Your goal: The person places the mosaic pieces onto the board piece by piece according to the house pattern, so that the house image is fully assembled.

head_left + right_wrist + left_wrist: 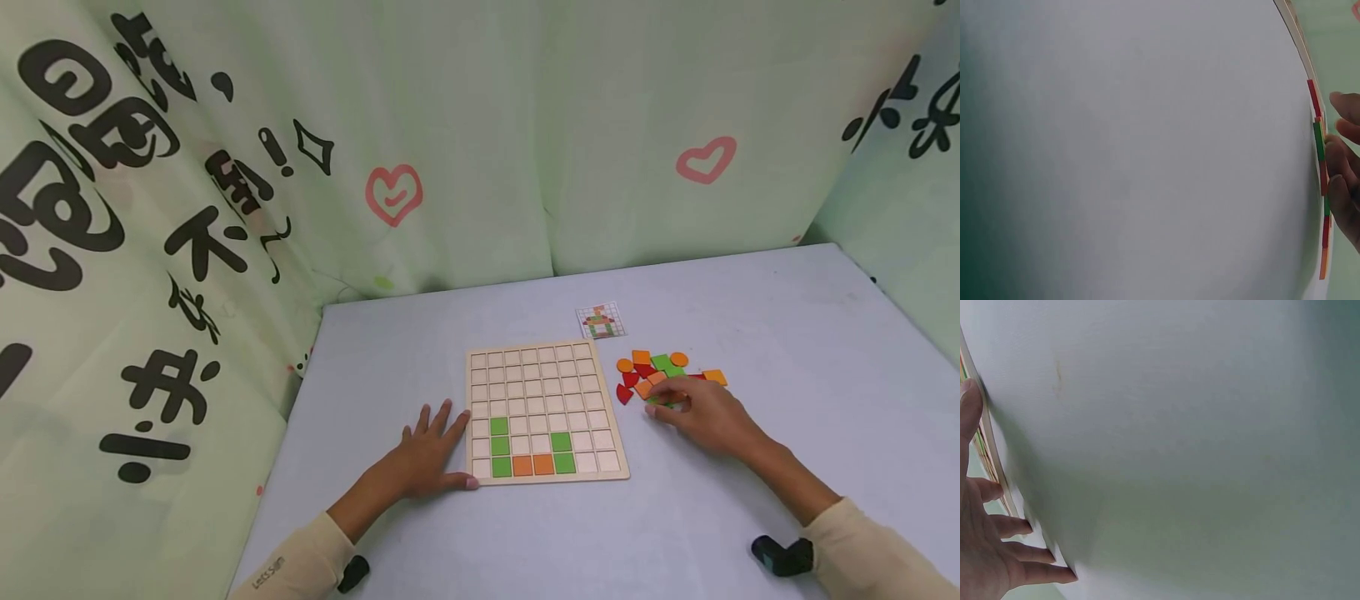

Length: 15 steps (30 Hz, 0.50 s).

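Note:
A wooden grid board (531, 379) lies flat on the table. Green squares (500, 446) fill part of a left column, two orange squares (522, 466) sit in the bottom row, and two more green squares (562, 452) stack beside them. My left hand (427, 458) is spread, its thumb and index fingertip at the board's left edge. Right of the board lies a loose pile of coloured pieces, among them an orange disc (625, 365) and a red piece (625, 394). Over its near side is my right hand (708, 417), fingers bent and thumb apart, no piece visible between them.
Behind the board lies a small card (600, 320) with a coloured pattern on a grid. An orange piece (715, 377) rests at the pile's right end. A printed curtain (480, 125) hangs along the back and sides of the table (787, 333).

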Motion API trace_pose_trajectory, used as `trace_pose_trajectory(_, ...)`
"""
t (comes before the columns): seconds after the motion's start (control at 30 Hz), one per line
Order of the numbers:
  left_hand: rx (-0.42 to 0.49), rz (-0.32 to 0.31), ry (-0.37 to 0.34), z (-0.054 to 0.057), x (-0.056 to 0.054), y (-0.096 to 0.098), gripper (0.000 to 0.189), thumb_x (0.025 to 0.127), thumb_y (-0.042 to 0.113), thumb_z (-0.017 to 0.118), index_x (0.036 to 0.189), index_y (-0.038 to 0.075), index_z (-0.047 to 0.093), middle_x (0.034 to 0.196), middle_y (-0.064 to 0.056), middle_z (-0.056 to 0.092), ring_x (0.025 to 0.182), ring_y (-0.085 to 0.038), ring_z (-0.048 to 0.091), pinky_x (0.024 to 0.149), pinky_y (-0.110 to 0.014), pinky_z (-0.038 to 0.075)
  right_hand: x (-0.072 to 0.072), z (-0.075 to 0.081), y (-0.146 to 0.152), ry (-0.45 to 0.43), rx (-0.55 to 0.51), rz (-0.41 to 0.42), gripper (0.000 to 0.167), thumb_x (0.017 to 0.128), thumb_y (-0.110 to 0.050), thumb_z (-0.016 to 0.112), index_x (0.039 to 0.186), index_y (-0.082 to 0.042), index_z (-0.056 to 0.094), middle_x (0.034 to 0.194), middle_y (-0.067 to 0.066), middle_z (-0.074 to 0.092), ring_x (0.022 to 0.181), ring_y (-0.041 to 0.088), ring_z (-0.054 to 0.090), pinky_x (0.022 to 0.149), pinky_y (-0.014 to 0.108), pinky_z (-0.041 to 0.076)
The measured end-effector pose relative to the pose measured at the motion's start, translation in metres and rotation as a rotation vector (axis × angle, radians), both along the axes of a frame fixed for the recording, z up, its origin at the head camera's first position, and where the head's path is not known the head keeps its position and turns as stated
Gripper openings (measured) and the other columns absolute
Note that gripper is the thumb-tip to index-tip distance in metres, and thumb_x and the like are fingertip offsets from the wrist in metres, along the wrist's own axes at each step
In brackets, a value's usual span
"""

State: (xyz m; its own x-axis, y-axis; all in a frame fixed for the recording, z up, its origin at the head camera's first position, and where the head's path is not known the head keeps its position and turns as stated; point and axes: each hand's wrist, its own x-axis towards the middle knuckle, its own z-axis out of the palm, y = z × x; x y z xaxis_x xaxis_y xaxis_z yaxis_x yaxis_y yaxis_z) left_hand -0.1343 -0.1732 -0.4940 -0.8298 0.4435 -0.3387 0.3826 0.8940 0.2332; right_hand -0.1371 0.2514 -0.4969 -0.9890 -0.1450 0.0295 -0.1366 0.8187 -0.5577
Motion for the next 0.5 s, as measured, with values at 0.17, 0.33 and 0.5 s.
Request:
trace_pose_trajectory(0.17,-0.002,0.003,-0.004,-0.0001,0.0002,0.0000,0.104,0.081,0.071,0.066,0.161,0.019,0.024,0.167,-0.019,0.017,0.150,-0.053,0.016,0.108,-0.073,0.030,-0.0015,-0.0031,0.0043,0.059,0.052,-0.021,0.033,0.081,-0.020,0.084,0.109,-0.005,0.074,0.093,0.009,0.074,0.089,0.026,0.064,0.065,0.030,0.050)
trace_pose_trajectory(0.33,-0.003,0.001,-0.010,0.0000,0.0000,-0.0004,0.104,0.082,0.071,0.066,0.161,0.020,0.023,0.167,-0.019,0.016,0.150,-0.054,0.016,0.109,-0.073,0.030,-0.0015,-0.0044,0.0047,0.074,0.069,-0.021,0.036,0.080,-0.019,0.085,0.110,-0.003,0.073,0.094,0.010,0.072,0.090,0.027,0.063,0.068,0.033,0.051)
trace_pose_trajectory(0.5,0.002,0.004,-0.015,0.0002,-0.0004,-0.0005,0.104,0.082,0.071,0.066,0.161,0.021,0.023,0.168,-0.018,0.016,0.150,-0.053,0.015,0.109,-0.072,0.029,-0.0019,-0.0047,0.0042,0.043,0.067,-0.028,0.039,0.080,-0.019,0.085,0.113,-0.002,0.072,0.095,0.011,0.070,0.089,0.026,0.062,0.067,0.032,0.051)
